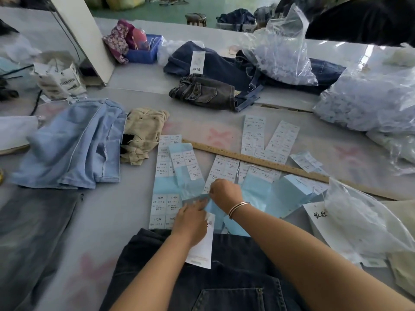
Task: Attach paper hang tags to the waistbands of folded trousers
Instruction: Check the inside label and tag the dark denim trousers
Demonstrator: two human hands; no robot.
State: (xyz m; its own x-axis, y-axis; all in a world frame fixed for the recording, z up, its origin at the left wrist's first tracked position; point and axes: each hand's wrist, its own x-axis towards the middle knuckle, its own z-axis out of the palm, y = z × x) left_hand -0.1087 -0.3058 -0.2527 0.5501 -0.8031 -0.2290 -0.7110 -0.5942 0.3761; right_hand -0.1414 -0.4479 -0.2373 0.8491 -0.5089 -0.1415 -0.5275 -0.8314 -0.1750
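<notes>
Paper hang tag point(203, 245) under flat left hand point(190, 223); right hand point(225, 194) pinching blue sticker sheet's point(211, 204) edge

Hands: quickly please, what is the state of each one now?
Left hand: open, fingers straight, pressing on the blue backing sheet beside the hang tag.
Right hand: fingers curled, pinching that sheet's edge.

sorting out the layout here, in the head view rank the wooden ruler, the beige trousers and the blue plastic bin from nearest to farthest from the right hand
From the right hand:
1. Wooden ruler, just beyond the hand, running across the label sheets.
2. Beige trousers, up and to the left, beside the light blue garment.
3. Blue plastic bin, far back on the left, near the table's far edge.
</notes>
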